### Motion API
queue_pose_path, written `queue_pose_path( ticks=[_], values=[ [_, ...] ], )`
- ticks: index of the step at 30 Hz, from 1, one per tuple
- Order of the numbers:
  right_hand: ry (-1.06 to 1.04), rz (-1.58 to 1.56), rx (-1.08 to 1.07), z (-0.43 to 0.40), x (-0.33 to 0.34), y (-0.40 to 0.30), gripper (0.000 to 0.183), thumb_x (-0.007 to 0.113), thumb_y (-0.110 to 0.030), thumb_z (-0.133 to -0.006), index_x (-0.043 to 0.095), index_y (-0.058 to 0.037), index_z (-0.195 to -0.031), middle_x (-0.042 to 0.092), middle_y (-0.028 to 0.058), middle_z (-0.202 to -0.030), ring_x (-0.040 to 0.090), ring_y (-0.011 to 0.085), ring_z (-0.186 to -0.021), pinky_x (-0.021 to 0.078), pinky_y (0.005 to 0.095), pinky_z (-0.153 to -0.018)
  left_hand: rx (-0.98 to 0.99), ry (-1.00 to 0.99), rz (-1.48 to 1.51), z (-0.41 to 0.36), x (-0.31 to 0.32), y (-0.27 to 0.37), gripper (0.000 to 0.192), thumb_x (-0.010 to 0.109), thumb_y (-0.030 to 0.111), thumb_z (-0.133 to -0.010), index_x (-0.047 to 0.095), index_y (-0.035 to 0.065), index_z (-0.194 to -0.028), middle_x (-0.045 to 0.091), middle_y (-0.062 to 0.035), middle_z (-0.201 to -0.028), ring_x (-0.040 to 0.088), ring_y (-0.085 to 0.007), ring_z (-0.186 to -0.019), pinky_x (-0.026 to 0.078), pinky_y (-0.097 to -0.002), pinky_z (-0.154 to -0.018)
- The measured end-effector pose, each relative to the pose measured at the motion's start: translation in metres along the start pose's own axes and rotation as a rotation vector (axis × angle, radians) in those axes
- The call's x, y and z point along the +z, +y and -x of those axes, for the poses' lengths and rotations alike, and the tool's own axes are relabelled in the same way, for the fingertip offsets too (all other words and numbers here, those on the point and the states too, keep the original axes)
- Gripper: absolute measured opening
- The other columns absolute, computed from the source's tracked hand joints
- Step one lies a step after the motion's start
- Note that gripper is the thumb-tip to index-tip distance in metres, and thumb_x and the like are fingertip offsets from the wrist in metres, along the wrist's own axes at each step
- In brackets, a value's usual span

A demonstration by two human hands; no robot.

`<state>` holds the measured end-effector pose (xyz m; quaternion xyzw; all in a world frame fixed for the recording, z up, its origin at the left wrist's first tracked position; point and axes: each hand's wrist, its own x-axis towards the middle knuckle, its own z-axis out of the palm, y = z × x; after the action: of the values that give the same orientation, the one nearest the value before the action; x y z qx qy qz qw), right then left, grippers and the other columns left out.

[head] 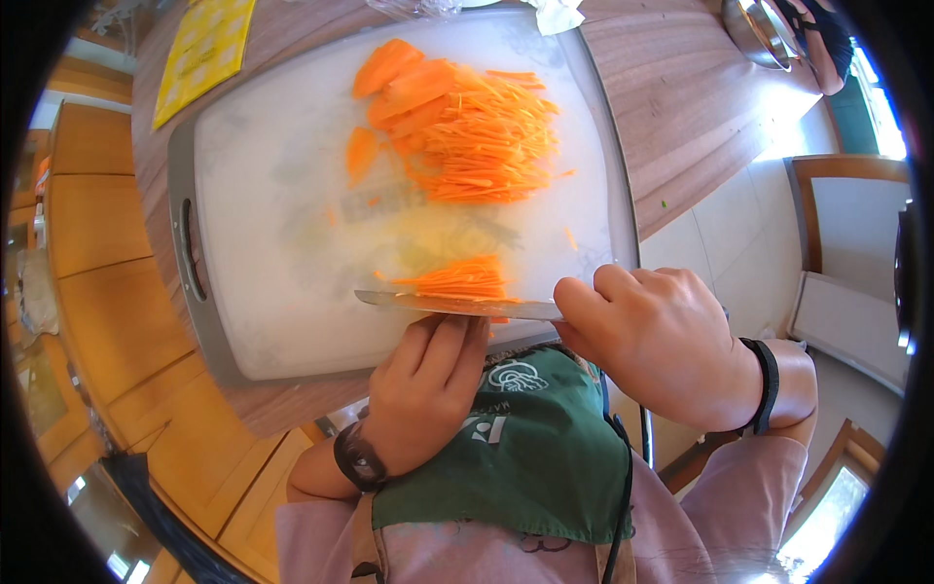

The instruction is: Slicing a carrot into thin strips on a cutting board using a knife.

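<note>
My right hand (642,336) grips a kitchen knife (467,305), its handle hidden in my fist. The blade points left across the near part of a white cutting board (255,292) with a grey rim. Against the near side of the blade, the bent fingers of my left hand (427,387) press on a carrot piece (500,320), mostly hidden beneath them. Just beyond the blade lies a small bunch of carrot shreds (463,276). Farther back is a big heap of carrot shreds (489,146), with carrot slices (408,87) along its left side.
The board rests on a wood-grain table (678,87). A yellow checked packet (204,58) lies at the far left, and white tissue (558,14) touches the board's far edge. At the far right are a metal bowl (755,33) and another person's arm (821,51). Wooden cabinets (109,270) stand at left.
</note>
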<state>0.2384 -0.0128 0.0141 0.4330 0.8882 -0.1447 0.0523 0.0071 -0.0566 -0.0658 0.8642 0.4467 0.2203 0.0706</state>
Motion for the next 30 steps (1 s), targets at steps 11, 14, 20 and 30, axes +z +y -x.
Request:
queue_pose_path(
  ticks=[11, 14, 20, 30],
  values=[
    [0.059, 0.143, -0.006, -0.006, 0.018, -0.012, 0.011, 0.066, -0.015, -0.086, 0.057, -0.0084, -0.087, 0.057, 0.0047, -0.067, 0.064, 0.0201, -0.052, 0.0496, 0.0336, -0.043, 0.042, -0.009, -0.034, 0.002, -0.001, -0.001, 0.035, 0.069, 0.007, -0.08, 0.073, 0.0005, -0.114, 0.065, -0.0105, -0.115, 0.064, -0.0268, -0.096, 0.06, -0.0335, -0.074],
    [0.172, 0.048, -0.036, -0.015, 0.029, -0.011, 0.012, 0.065, -0.016, -0.087, 0.057, -0.0076, -0.09, 0.059, 0.0058, -0.069, 0.066, 0.0214, -0.056, 0.0518, 0.0345, -0.046, 0.053, -0.011, -0.017, 0.0, -0.002, 0.001, 0.038, 0.068, 0.007, -0.079, 0.072, 0.0005, -0.117, 0.065, -0.0106, -0.115, 0.064, -0.0269, -0.097, 0.06, -0.0335, -0.074],
    [0.166, -0.048, -0.039, -0.007, 0.02, 0.0, 0.014, 0.065, -0.016, -0.088, 0.058, -0.0082, -0.096, 0.061, 0.0075, -0.072, 0.069, 0.0259, -0.06, 0.0556, 0.0376, -0.051, -0.058, 0.011, 0.052, -0.002, 0.001, 0.007, 0.039, 0.069, -0.009, -0.073, 0.075, -0.0004, -0.11, 0.069, -0.0103, -0.107, 0.066, -0.0297, -0.09, 0.058, -0.0389, -0.076],
    [0.099, 0.069, -0.007, -0.003, 0.018, -0.01, 0.01, 0.065, -0.015, -0.086, 0.058, -0.0085, -0.09, 0.057, 0.0059, -0.066, 0.066, 0.0215, -0.054, 0.0523, 0.0339, -0.047, -0.055, 0.019, 0.027, -0.002, 0.0, 0.007, 0.036, 0.069, -0.008, -0.072, 0.076, 0.0023, -0.106, 0.069, -0.0102, -0.107, 0.066, -0.0299, -0.089, 0.058, -0.0393, -0.074]
  ],
)
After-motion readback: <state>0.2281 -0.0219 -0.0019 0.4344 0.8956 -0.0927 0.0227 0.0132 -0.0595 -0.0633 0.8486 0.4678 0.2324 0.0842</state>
